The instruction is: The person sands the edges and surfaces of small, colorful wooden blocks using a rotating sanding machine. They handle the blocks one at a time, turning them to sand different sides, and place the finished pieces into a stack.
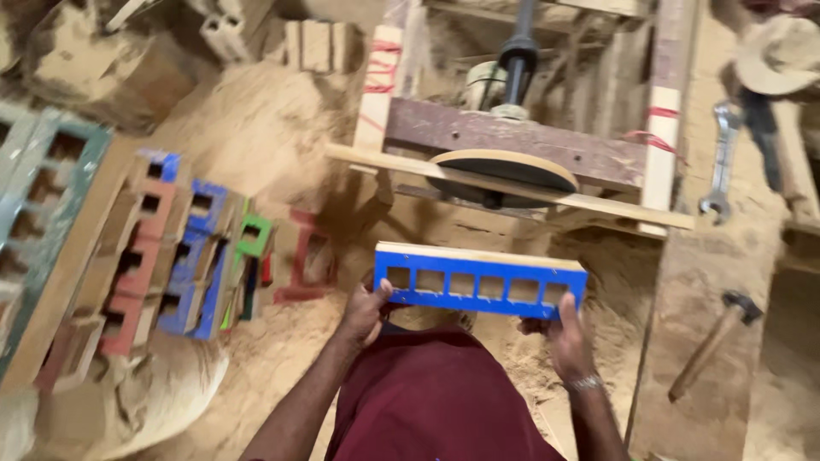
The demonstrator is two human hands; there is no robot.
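The person's left hand (363, 312) is clamping the left end of a blue wooden frame (480, 280) with a row of square openings, thumb over the front face; the right hand (565, 337) is gripping the frame's lower right corner the same way. Both hands are closed firmly on the piece, holding it level in front of the body, just short of the round sanding disc (502, 171) in its timber stand (512, 145). To my eye, good work here means keeping both ends equally high and the fingers well back from the disc. Painted frames (184, 256) are lying stacked to the left on sawdust; a hammer (713, 341) and a spanner (722, 158) are resting to the right.
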